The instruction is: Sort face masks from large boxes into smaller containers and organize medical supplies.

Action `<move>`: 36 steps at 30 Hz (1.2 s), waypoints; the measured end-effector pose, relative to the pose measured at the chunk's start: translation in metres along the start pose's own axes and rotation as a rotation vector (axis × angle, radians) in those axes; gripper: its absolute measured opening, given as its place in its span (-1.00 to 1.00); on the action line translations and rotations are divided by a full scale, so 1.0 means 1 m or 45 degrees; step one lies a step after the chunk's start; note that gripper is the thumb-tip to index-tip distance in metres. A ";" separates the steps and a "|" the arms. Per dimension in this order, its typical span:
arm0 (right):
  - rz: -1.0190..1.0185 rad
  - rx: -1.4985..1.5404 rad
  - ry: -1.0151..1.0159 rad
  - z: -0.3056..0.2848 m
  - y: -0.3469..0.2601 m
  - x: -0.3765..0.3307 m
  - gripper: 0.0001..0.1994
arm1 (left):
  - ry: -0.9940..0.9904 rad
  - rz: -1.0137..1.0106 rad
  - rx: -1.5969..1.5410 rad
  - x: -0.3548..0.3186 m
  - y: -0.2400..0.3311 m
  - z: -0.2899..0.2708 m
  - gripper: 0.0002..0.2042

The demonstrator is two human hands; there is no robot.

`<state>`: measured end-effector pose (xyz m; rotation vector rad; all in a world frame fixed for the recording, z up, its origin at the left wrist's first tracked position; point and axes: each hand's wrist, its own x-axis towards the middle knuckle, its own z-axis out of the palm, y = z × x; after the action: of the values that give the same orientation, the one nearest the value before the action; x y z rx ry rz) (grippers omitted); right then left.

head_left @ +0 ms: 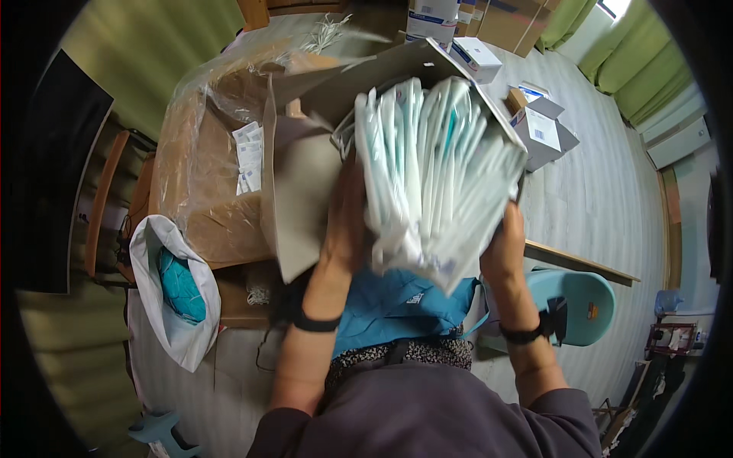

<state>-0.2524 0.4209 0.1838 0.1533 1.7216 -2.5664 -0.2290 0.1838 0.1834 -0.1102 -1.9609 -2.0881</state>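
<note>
In front of me is an open cardboard box (305, 214), white-edged with grey-brown inner flaps, tilted so its inside faces me. Several clear plastic-wrapped packets (427, 175) with white and teal contents stand packed in it, slightly blurred. My left hand (347, 221) grips the box's left side beside the packets, its fingers partly hidden and smeared. On the opposite side my right hand (504, 240) is closed around the box's lower right edge. Below the box, a blue bag or cloth (405, 305) lies over my lap.
A large plastic-lined carton (229, 229) with a few white packets (250, 156) stands at left. Nearer is a white bag (141, 282) holding a teal bundle (181, 286). Smaller boxes (538, 137) sit at the far right. A light-blue plastic stool (595, 301) is at my right.
</note>
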 end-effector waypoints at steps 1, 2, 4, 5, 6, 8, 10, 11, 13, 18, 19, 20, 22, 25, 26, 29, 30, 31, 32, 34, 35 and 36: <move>-0.001 0.021 -0.023 0.010 0.000 0.024 -0.63 | 0.077 -0.359 -0.572 0.024 -0.011 -0.001 -0.36; 0.039 -0.017 -0.024 0.010 0.004 0.055 -0.68 | 0.045 -0.338 -0.507 0.050 -0.021 -0.002 -0.32; 0.145 -0.067 -0.065 0.015 0.015 0.111 -0.71 | 0.050 -0.297 -0.374 0.095 -0.048 -0.005 -0.29; 0.199 -0.073 -0.100 0.017 0.020 0.137 -0.70 | -0.001 -0.279 -0.427 0.121 -0.081 -0.009 -0.25; 0.280 -0.146 -0.064 0.012 0.033 0.165 -0.67 | 0.008 -0.396 -0.339 0.144 -0.108 -0.010 -0.23; 0.360 -0.380 0.043 -0.024 0.072 0.225 -0.54 | 0.038 -0.471 -0.097 0.168 -0.130 0.004 -0.19; 0.349 -0.334 0.026 0.000 0.070 0.235 -0.46 | 0.185 -0.411 0.087 0.175 -0.138 -0.003 -0.17; 0.345 -0.312 0.029 0.010 0.068 0.235 -0.43 | 0.202 -0.399 0.239 0.185 -0.141 -0.010 -0.17; 0.198 -0.306 0.140 0.031 0.056 0.219 -0.28 | 0.222 -0.410 0.543 0.199 -0.152 -0.026 -0.16; -0.344 -0.286 0.241 0.053 0.046 0.169 -0.15 | 0.621 -0.245 0.858 0.197 -0.112 0.001 -0.14; -0.602 -0.336 0.156 0.050 0.056 0.167 -0.17 | 0.475 -0.355 0.848 0.197 -0.096 0.007 -0.11; -0.714 -0.599 0.148 0.044 0.061 0.166 -0.20 | 0.328 -0.463 0.837 0.196 -0.079 0.014 -0.07; -0.875 -0.833 0.135 0.049 0.066 0.163 -0.21 | 0.125 -0.648 0.837 0.198 -0.055 0.013 0.11; -0.937 -0.970 0.036 0.056 0.064 0.159 -0.14 | 0.125 -0.505 1.020 0.198 -0.045 0.029 0.25; -1.014 -1.049 -0.011 0.060 0.068 0.160 -0.03 | 0.080 -0.439 1.013 0.198 -0.042 0.034 0.40; -0.999 -0.995 -0.184 0.069 0.060 0.148 0.10 | 0.044 -0.411 1.080 0.201 -0.035 0.051 0.49; -0.859 -0.837 -0.275 0.064 0.056 0.148 0.09 | 0.032 -0.425 1.158 0.201 -0.037 0.053 0.47; -0.719 -0.678 -0.360 0.055 0.049 0.149 0.08 | 0.018 -0.438 1.237 0.200 -0.039 0.055 0.46; -0.578 -0.518 -0.439 0.048 0.045 0.150 0.07 | 0.002 -0.449 1.315 0.200 -0.041 0.056 0.45; -0.498 -0.309 -0.568 0.027 0.045 0.160 0.05 | -0.030 -0.442 1.378 0.200 -0.049 0.058 0.38; -0.458 -0.203 -0.631 0.015 0.047 0.167 0.04 | -0.023 -0.423 1.394 0.198 -0.055 0.054 0.35; -0.464 -0.223 -0.515 0.002 0.046 0.174 -0.11 | -0.023 -0.356 1.430 0.197 -0.059 0.049 0.34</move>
<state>-0.4208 0.4045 0.1236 -0.6953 1.9283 -2.4098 -0.4388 0.2061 0.1773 0.3816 -2.9417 -0.8059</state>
